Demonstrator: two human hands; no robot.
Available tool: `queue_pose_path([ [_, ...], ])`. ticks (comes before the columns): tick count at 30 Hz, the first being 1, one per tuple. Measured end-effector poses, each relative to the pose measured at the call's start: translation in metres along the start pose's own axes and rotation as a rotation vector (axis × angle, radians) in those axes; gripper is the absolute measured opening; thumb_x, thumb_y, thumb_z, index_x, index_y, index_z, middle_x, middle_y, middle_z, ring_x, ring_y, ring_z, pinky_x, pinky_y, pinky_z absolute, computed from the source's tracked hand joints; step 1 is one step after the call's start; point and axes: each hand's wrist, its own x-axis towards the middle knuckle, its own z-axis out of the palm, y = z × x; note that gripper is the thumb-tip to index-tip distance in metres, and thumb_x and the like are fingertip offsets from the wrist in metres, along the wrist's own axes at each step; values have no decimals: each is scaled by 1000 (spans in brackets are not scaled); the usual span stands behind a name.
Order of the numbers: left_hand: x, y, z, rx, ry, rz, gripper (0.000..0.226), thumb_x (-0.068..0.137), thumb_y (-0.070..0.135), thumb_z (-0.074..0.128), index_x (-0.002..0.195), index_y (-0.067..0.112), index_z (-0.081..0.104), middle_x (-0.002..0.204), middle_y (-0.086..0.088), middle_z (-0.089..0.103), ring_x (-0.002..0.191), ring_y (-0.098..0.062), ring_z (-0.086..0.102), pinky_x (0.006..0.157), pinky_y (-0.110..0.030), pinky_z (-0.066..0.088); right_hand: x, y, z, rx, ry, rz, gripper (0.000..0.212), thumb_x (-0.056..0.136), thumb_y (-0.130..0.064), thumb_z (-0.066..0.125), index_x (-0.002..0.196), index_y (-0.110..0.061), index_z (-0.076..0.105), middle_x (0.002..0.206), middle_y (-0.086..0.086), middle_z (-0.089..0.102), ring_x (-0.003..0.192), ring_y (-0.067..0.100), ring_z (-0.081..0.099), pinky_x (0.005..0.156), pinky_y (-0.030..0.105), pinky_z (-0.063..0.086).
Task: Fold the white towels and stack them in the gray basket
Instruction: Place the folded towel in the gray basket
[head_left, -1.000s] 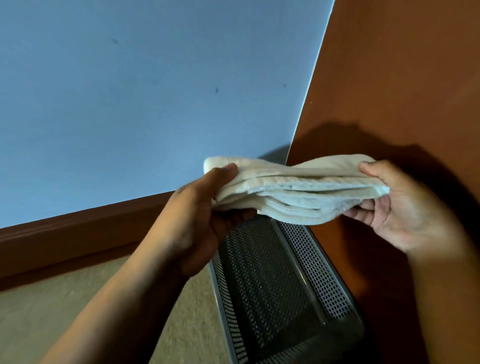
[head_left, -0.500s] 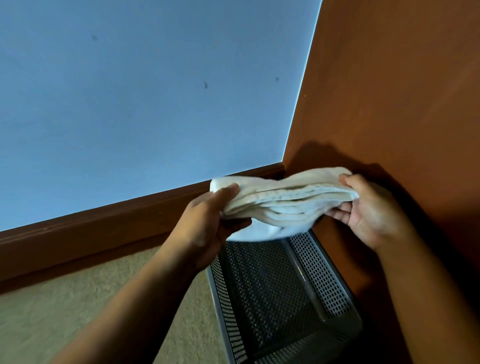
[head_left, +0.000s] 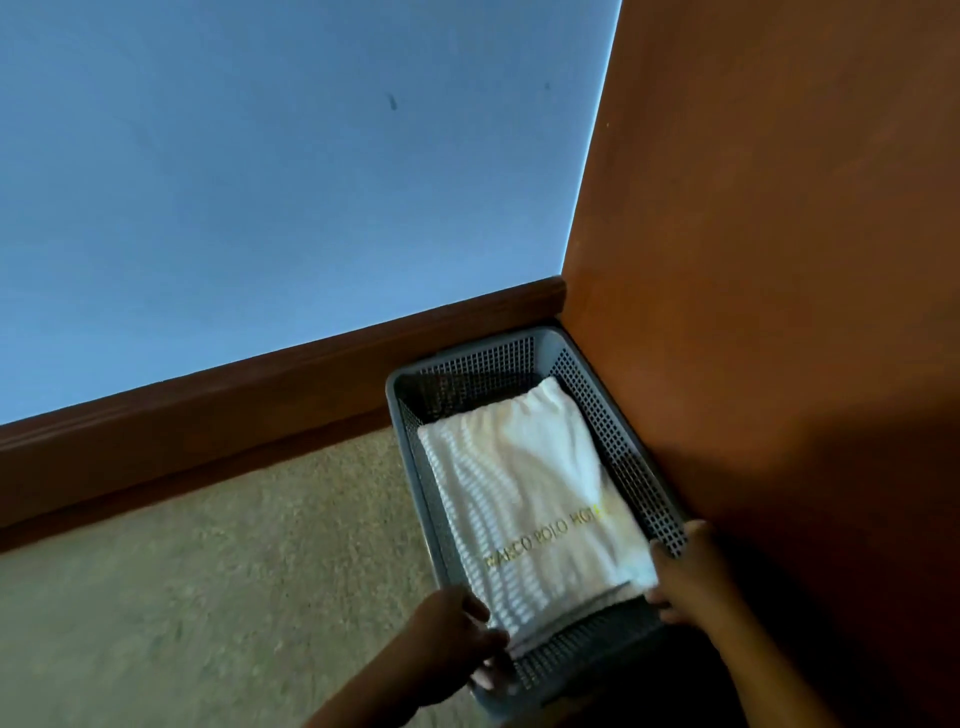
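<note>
lowered from mid-air, the towel (head_left: 524, 493) now lies flat in the basket (head_left: 483, 364); left hand (head_left: 452, 644) and right hand (head_left: 685, 577) sit at its near corners, grip unclear; a hasty withdrawal may drag folds loose.

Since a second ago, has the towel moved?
Yes, downward. Before, it hung above the basket; now the towel lies inside it, below the rim, the left hand and right hand holding its near corners.

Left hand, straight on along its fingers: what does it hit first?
The white towel: the left hand points at its near-left corner inside the gray basket and seems to pinch it; blur hides the exact contact.
</note>
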Motion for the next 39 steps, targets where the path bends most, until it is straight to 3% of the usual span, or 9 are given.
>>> queue_pose_path([
  [2,4,0,0,112,55,87,25,84,30,79,95,21,58,76,-2,75,70,-13,74,73,-32,61,15,-1,3,-109,18,-125,32,88,-27,61,110,-22,38,98,21,63,75,38,70,61,52,60],
  [4,6,6,0,207,131,177,21,87,34,76,97,29,57,81,7,69,69,0,65,69,-18,52,20,-12,7,-239,-4,-263,32,85,-30,65,111,-23,48,101,16,67,89,36,69,81,47,57],
  [9,13,16,6,613,213,411,41,95,48,59,133,35,54,130,10,57,116,-11,58,105,-31,41,4,-31,32,-650,-172,-552,35,91,-34,63,124,-24,57,128,4,53,112,25,58,91,36,50],
  [13,26,21,12,1031,119,402,53,98,45,53,148,31,41,157,-3,38,138,-27,43,114,-44,22,13,-15,54,-997,-273,-413,55,91,-22,57,143,-20,39,144,7,38,126,29,51,100,43,49],
  [17,36,17,16,1213,83,369,40,98,41,53,129,17,55,134,-11,54,127,-34,49,109,-47,21,15,-33,69,-1163,-281,-277,49,90,-21,55,137,-10,45,134,10,55,118,29,59,89,39,53],
  [22,54,17,10,1182,154,344,43,100,40,52,132,11,53,135,-13,53,126,-35,50,113,-49,22,34,-48,84,-990,-49,-690,34,88,-18,57,122,-11,54,126,10,52,115,32,57,80,38,51],
  [25,69,29,-3,1121,216,304,62,102,40,48,150,3,32,158,-21,27,142,-37,34,119,-48,20,64,-63,103,-802,-43,-986,51,83,-14,58,133,-3,55,143,22,47,133,43,46,97,48,49],
  [30,124,60,-28,856,308,287,73,107,34,33,158,9,-13,161,-14,-31,153,-30,-20,122,-42,-5,124,-99,133,-817,-111,-1003,65,96,-36,35,156,-15,27,166,11,10,154,30,9,121,50,20],
  [39,247,62,-24,537,468,142,95,79,72,-3,153,15,-22,156,-7,-37,148,-30,-32,117,-44,-21,158,-65,159,-712,174,-982,71,97,-46,41,158,-16,22,166,6,14,154,20,10,123,46,17],
])
